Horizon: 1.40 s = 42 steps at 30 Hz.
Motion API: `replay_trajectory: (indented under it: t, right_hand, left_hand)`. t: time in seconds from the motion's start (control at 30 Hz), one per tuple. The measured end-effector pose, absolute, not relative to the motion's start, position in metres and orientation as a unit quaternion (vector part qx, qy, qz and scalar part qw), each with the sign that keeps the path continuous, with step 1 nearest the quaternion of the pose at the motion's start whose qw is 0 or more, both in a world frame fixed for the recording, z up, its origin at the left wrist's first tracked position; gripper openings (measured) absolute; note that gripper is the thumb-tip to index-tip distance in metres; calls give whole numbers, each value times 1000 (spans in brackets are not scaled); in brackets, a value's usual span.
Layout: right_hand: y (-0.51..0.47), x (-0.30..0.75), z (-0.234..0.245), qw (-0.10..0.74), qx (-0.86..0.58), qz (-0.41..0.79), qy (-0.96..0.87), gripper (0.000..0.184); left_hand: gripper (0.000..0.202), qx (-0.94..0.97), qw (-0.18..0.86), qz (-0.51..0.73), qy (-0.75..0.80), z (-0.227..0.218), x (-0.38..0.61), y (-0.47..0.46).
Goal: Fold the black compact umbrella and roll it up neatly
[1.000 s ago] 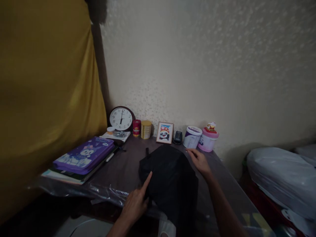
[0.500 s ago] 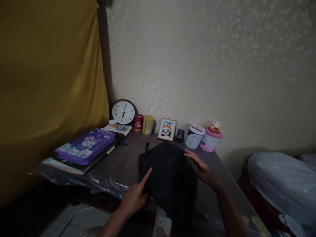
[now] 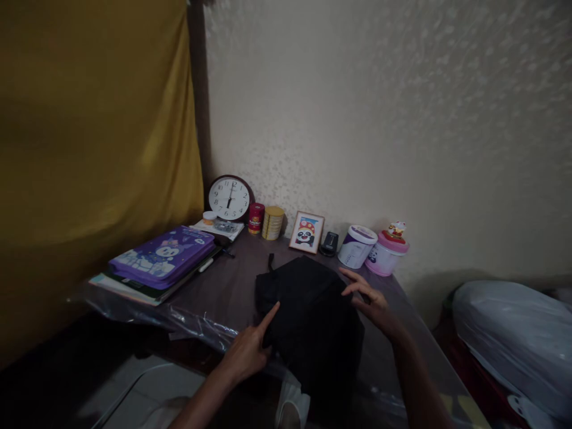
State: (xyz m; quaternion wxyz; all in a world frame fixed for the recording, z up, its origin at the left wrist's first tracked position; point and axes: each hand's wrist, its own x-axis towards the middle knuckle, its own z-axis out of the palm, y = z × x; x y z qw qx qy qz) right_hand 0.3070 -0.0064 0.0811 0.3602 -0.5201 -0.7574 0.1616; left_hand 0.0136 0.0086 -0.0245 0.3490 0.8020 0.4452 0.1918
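Note:
A black backpack point(image 3: 308, 310) lies flat on a dark table point(image 3: 227, 292), hanging over the near edge. My left hand point(image 3: 248, 351) rests at the bag's left side, index finger stretched out onto the fabric, the other fingers curled with nothing in them. My right hand point(image 3: 369, 295) hovers at the bag's right side, fingers spread and bare, touching or just above the fabric.
Along the wall stand a round clock point(image 3: 230, 198), a red tin point(image 3: 256, 217), a gold tin point(image 3: 273, 222), a small framed picture point(image 3: 306, 232), a white tub point(image 3: 356, 246) and a pink tub point(image 3: 386, 252). A purple case point(image 3: 163, 256) tops books at left. A yellow curtain point(image 3: 89, 149) hangs left; a plastic-covered bundle point(image 3: 513, 333) sits right.
The view has shifted a little to the left and up. My right hand has drawn back along the bag's right side toward me; my left hand keeps its pointing pose on the bag.

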Motion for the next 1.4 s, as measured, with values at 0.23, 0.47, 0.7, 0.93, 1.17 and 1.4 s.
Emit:
replay_trajectory:
  t: [0.23,0.47,0.7,0.93,1.17,1.4]
  right_hand:
    - [13,283,77,439,-542,170,-696,12]
    - [44,278,56,475,-575,159,-647,22]
    - [57,287,39,431,-617,115,-649,23]
    - [64,291,25,364,-670,100,-639,16]
    - [66,284,23,288,-694,82,-655,21]
    - [72,282,17,266,-718,63,-640,23]
  left_hand:
    - [76,822,315,162,446,-28,14,6]
    - [79,844,285,156,426,-39,15,2]
    - [86,843,248,147,455,-30,17,-5]
    - [85,839,268,173,441,-22,17,-10]
    - [82,856,264,172,411,-17,13,-12]
    - [70,861,206,129,448,-32,14,-13]
